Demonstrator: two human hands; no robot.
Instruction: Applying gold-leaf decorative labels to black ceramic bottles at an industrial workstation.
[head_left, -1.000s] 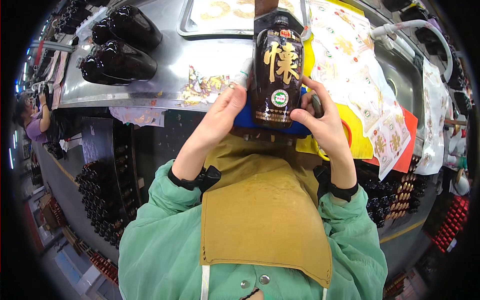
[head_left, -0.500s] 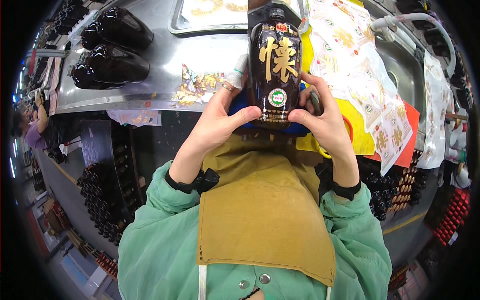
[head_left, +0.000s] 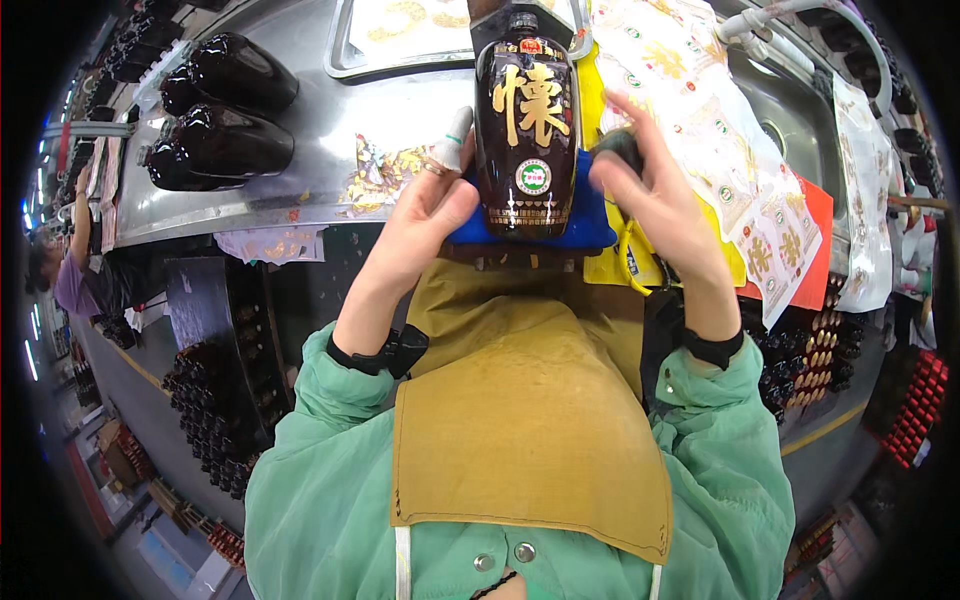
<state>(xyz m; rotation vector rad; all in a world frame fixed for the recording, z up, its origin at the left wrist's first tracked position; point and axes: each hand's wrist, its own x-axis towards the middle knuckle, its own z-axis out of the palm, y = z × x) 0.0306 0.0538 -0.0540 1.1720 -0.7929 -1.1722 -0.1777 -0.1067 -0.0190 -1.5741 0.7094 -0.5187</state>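
A dark brown glossy bottle (head_left: 528, 150) with a gold character, a red mark and a round green-and-white sticker lies on a blue cloth pad (head_left: 592, 215) in front of me. My left hand (head_left: 428, 212) is beside its left side, thumb lifted off and fingers stretched forward; a white wrap covers one finger. Whether those fingertips touch the glass is hidden. My right hand (head_left: 655, 190) is apart from the bottle on the right, with a dark rounded flat piece (head_left: 620, 150) held in its fingers. The thumb there is smeared by motion.
Two dark bottles (head_left: 225, 145) lie on the steel table at left. Gold scraps (head_left: 385, 175) are scattered near my left hand. A metal tray (head_left: 345, 65) stands at the back. Printed transfer sheets (head_left: 690, 110) cover yellow and red sheets at right, beside a sink (head_left: 770, 95).
Both thumbs have come off the bottle's lower front. My right hand has moved away to the right with the dark piece; the bottle rests on the blue pad.
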